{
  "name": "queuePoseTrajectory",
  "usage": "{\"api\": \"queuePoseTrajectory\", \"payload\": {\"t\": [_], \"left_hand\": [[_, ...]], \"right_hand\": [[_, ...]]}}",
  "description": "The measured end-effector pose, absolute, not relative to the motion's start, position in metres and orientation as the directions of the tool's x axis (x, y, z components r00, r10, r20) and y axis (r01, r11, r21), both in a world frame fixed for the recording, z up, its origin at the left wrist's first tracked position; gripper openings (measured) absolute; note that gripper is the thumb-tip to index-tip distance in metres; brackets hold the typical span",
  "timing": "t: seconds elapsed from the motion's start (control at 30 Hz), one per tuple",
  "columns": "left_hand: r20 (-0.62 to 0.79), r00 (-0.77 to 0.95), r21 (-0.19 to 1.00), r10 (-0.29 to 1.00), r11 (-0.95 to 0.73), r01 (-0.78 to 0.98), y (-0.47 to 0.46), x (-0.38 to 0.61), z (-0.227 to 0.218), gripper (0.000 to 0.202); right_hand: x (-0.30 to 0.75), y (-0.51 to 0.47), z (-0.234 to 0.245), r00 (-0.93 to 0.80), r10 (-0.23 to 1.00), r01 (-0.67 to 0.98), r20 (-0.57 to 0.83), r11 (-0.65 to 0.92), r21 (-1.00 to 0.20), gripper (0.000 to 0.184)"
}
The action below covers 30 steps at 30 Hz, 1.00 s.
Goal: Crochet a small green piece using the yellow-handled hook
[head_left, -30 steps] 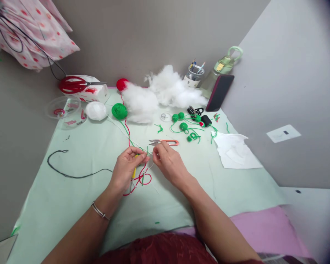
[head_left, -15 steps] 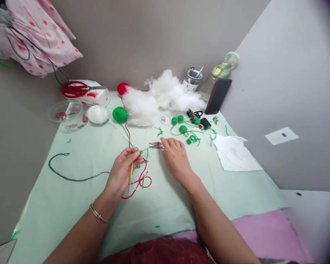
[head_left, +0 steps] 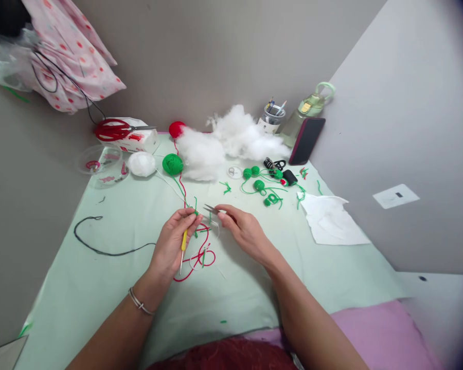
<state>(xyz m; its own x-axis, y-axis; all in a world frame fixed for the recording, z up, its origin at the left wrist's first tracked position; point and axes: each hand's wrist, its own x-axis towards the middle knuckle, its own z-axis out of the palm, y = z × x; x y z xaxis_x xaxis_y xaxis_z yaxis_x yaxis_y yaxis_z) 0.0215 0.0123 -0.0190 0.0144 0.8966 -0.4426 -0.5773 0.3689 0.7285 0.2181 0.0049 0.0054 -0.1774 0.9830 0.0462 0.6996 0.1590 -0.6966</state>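
My left hand point(head_left: 170, 241) is closed on a crochet hook point(head_left: 184, 240) with a yellow handle, its metal end pointing down. The fingertips of that hand also pinch a small green crochet piece point(head_left: 195, 211), mostly hidden by them. In my right hand point(head_left: 244, 228) is a pair of thread snips point(head_left: 212, 209), blades pointing left toward the green piece. A short green strand point(head_left: 210, 218) shows just under the blades. Red yarn point(head_left: 207, 257) lies in loops below my hands, with white yarn and green bits among it.
Green yarn ball point(head_left: 173, 164), white yarn ball point(head_left: 141, 164) and red yarn ball point(head_left: 176, 129) sit at the back, beside white stuffing point(head_left: 239, 134). Several green crocheted balls point(head_left: 259, 185) lie right, before a leaning phone point(head_left: 307, 141). Red scissors point(head_left: 113, 129) rest on a tissue pack point(head_left: 146, 140).
My right hand has taken hold of the snips, which lay under its fingers, and brought them toward my left hand. The view has shifted slightly. My left hand keeps its grip.
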Motion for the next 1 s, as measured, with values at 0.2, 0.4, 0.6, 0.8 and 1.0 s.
{"api": "queuePoseTrajectory", "payload": {"t": [0.2,0.4,0.6,0.8,1.0], "left_hand": [[-0.394,0.038,0.77,0.918,0.352,-0.532,0.01,0.023,-0.017,0.028],[-0.355,0.061,0.813,0.933,0.34,-0.474,0.006,0.027,-0.013,0.036],[-0.37,0.065,0.812,0.927,0.357,-0.462,0.005,0.027,-0.013,0.035],[-0.406,0.067,0.786,0.912,0.385,-0.484,0.006,0.027,-0.011,0.029],[-0.396,0.064,0.763,0.916,0.368,-0.531,0.003,0.029,-0.01,0.021]], "right_hand": [[0.216,0.004,0.011,-0.184,0.981,0.583,-0.067,0.054,-0.811,0.033],[0.212,0.002,0.007,-0.204,0.979,0.534,-0.026,0.089,-0.841,0.033],[0.216,0.006,0.002,-0.017,0.998,0.609,0.058,0.056,-0.791,0.029],[0.218,0.008,-0.007,0.077,0.957,0.694,0.279,0.149,-0.704,0.021],[0.208,-0.003,-0.001,-0.134,0.898,0.608,0.418,0.408,-0.681,0.02]]}}
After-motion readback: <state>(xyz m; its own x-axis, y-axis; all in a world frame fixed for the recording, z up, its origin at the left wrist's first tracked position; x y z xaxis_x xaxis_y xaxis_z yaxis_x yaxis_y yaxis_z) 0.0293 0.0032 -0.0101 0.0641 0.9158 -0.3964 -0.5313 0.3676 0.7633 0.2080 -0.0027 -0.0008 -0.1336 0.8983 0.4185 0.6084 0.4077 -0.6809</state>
